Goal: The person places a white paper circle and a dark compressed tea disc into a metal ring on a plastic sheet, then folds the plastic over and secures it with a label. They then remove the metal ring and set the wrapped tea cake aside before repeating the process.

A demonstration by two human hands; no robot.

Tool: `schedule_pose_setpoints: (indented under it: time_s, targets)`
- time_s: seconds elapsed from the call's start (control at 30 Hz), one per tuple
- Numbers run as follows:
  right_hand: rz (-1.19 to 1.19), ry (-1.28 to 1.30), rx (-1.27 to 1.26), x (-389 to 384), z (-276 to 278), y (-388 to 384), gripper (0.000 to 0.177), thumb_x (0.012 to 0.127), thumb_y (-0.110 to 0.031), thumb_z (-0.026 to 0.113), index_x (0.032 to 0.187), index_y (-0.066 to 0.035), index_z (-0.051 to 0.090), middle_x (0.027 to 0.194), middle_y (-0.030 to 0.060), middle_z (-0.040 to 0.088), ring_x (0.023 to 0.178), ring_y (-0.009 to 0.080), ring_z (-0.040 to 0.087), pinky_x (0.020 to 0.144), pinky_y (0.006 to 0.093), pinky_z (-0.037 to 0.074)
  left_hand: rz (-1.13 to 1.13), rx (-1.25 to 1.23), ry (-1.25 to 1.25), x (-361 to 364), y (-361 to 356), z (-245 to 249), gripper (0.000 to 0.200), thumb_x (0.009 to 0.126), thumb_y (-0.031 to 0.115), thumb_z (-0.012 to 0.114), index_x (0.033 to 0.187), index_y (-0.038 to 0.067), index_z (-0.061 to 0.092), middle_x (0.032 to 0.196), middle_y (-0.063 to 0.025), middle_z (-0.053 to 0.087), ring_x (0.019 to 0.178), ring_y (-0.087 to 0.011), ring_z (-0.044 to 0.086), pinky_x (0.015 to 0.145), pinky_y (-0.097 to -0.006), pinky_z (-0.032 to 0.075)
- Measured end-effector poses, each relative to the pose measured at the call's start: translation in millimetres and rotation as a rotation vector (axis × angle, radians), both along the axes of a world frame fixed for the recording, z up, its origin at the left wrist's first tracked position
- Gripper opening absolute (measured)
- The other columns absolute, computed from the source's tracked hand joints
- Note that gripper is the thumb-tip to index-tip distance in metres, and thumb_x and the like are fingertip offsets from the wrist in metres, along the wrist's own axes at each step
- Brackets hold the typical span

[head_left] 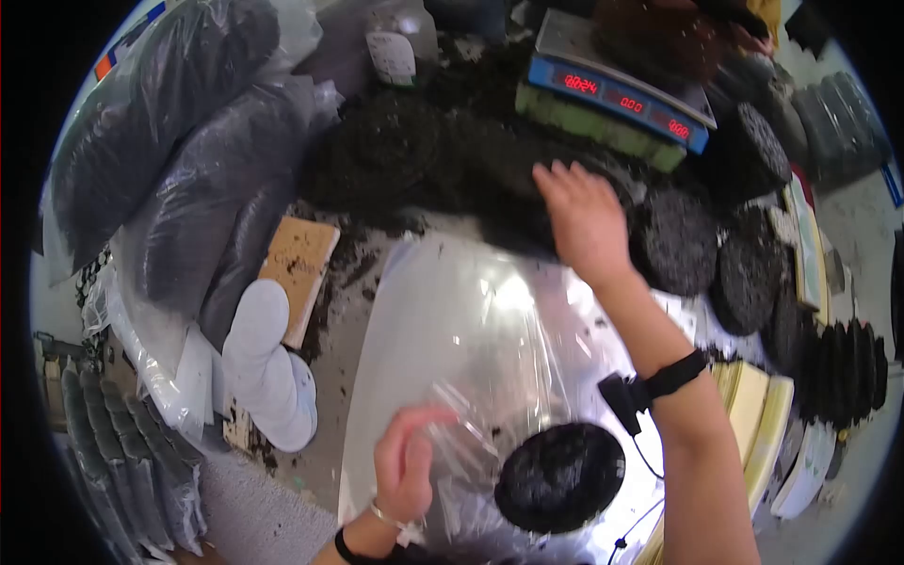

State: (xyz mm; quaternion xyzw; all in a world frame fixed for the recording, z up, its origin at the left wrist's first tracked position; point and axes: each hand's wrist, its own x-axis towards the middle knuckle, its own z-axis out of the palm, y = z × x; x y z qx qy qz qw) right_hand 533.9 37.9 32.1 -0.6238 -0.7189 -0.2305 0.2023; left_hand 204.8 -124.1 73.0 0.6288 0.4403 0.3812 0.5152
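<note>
My right hand (586,218) reaches over a heap of loose black flaky material (490,165) that resembles dried seaweed, fingers stretched and slightly apart. Lower down, my left hand (405,466) is beside a crinkled clear plastic bag (461,471); its thumb stands off from the fingers, and the fingertips are blurred at the plastic. To the right of that hand, a round black cake (560,477) of the same-looking material lies on the plastic. A wide sheet of shiny clear film (424,311) covers the worktop between my hands.
A blue scale (617,99) with red digits stands behind the heap. More round black cakes (673,240) line the right side. White paper discs (268,363) and a brown board (299,268) lie left. Large filled plastic bags (160,122) crowd the upper left.
</note>
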Motion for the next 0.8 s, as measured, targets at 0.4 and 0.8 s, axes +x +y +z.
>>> schedule_pose_setpoints:
  time_s: [0.4, 0.8]
  targets:
    - [-0.018, 0.293, -0.524, -131, 23, -429, 0.056, 0.085, -0.011, 0.066, 0.139, -0.022, 0.065, 0.148, 0.0064, 0.059, 0.142, 0.0318, 0.05, 0.12, 0.0543, 0.033, -0.132, 0.134, -0.047, -11, -85, 10, 0.048, 0.11, 0.036, 0.041, 0.133, 0.0, 0.061, 0.139, -0.0171, 0.063, 0.129, -0.0291, 0.058, 0.113, -0.0423, 0.039]
    - [0.013, 0.42, -0.543, -117, 22, -433, 0.051, 0.084, -0.016, 0.071, 0.134, -0.014, 0.065, 0.139, 0.0102, 0.061, 0.143, 0.0331, 0.047, 0.123, 0.0524, 0.028, -0.799, 0.979, 0.772, 98, -86, -43, 0.07, 0.097, 0.055, 0.057, 0.161, 0.036, 0.037, 0.171, -0.0113, 0.024, 0.157, -0.0414, 0.019, 0.12, -0.0729, 0.009]
